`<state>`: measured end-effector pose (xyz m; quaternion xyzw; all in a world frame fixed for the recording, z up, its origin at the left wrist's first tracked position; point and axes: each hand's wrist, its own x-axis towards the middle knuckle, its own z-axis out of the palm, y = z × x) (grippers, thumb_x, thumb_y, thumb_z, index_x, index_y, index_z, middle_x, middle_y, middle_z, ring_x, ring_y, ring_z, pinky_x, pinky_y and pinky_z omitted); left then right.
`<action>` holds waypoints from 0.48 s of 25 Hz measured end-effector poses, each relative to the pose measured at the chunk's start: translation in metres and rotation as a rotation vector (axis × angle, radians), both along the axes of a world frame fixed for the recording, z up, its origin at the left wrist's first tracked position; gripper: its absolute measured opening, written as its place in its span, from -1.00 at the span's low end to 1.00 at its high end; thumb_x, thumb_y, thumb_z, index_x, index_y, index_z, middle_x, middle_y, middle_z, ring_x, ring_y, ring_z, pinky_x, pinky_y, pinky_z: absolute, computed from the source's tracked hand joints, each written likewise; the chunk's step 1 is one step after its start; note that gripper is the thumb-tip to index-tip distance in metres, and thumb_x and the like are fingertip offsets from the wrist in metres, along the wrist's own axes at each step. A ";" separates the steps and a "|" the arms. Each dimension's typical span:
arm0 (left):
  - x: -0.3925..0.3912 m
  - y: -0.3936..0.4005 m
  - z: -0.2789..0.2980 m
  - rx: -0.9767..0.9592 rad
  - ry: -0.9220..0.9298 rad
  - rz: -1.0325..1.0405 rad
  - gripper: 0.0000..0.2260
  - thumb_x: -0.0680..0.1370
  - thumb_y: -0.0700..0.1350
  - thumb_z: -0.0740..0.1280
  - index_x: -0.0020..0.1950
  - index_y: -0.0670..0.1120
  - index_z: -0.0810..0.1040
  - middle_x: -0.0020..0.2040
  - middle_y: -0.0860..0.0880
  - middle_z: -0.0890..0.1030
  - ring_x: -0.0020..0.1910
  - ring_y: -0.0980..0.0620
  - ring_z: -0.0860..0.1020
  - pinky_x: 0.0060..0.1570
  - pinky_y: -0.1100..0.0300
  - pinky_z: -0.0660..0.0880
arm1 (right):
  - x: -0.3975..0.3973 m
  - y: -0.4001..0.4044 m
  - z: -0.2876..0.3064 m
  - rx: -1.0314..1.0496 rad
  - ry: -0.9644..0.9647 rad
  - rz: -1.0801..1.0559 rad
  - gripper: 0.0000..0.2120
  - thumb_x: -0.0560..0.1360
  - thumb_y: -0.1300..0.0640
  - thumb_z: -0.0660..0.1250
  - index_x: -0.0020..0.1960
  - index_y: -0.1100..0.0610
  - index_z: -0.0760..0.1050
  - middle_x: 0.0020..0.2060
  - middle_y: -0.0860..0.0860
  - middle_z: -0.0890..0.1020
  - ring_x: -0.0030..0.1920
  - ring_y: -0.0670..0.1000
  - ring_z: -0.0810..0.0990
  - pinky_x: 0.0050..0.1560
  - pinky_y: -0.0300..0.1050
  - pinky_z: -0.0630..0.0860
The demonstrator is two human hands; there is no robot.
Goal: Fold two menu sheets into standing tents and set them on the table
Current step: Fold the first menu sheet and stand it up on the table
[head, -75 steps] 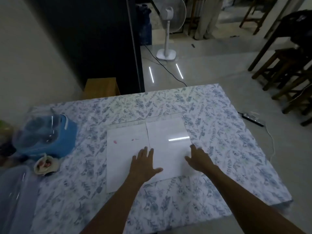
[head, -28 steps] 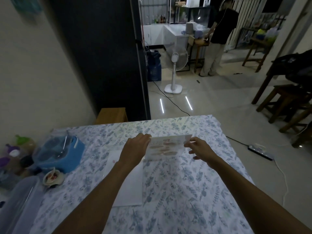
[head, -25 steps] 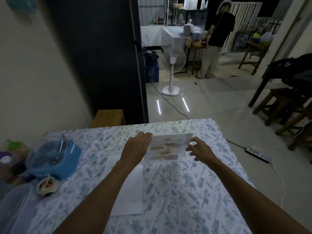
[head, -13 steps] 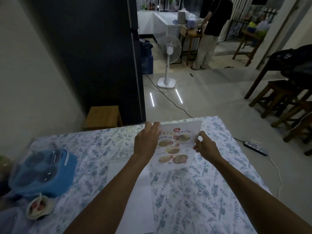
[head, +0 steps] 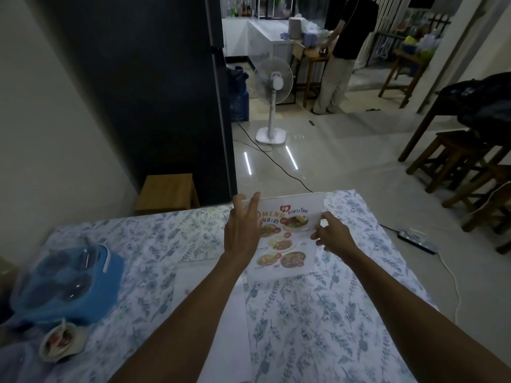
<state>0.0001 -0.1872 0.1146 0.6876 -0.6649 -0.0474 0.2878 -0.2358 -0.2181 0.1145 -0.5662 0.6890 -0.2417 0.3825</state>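
Observation:
A folded menu sheet (head: 287, 239), printed with food pictures and the word MENU, stands tilted near the far edge of the floral-clothed table (head: 331, 313). My left hand (head: 243, 230) touches its left edge with fingers spread. At the sheet's right edge my right hand (head: 331, 233) pinches it with curled fingers. A second sheet (head: 213, 313), plain white side up, lies flat on the table under my left forearm, which hides part of it.
A blue container with a clear lid (head: 69, 280) and a small cup (head: 59, 342) sit at the table's left. Beyond the table are a wooden stool (head: 166, 192), a dark cabinet (head: 154, 87), a standing fan (head: 272, 87), wooden stools (head: 464, 161) and a person (head: 343, 51).
The right sheet was lifted from flat, folded and raised upright, its printed face turned toward me. My hands moved from pressing it flat to its side edges. The view tilted up.

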 end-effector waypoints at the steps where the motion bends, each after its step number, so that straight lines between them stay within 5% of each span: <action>1: -0.001 0.004 0.002 0.012 0.009 -0.003 -0.42 0.55 -0.07 0.41 0.50 0.06 0.23 0.41 -0.13 0.25 0.10 -0.11 0.55 -0.13 -0.01 0.66 | -0.001 0.002 0.003 0.021 -0.005 -0.002 -0.75 0.61 0.12 0.21 0.29 0.07 0.41 -0.16 0.06 0.72 -0.16 0.10 0.70 -0.14 0.09 0.65; 5: 0.003 0.022 0.019 0.034 0.026 0.059 -0.35 0.52 0.03 0.44 0.52 0.10 0.19 0.51 -0.13 0.17 0.24 -0.15 0.50 -0.04 -0.03 0.65 | -0.009 0.017 0.012 0.084 -0.015 0.010 -0.60 0.59 0.09 0.29 0.38 0.19 0.34 -0.08 0.12 0.73 -0.06 0.15 0.70 -0.04 0.11 0.65; 12: -0.002 0.098 0.025 0.058 0.005 0.190 -0.38 0.53 0.13 0.39 0.51 0.05 0.22 0.53 -0.13 0.21 0.30 -0.19 0.47 0.08 -0.10 0.59 | -0.010 0.065 0.013 0.106 0.016 0.200 -0.71 0.57 0.07 0.33 0.23 0.17 0.46 -0.15 0.09 0.74 -0.13 0.11 0.73 -0.10 0.07 0.66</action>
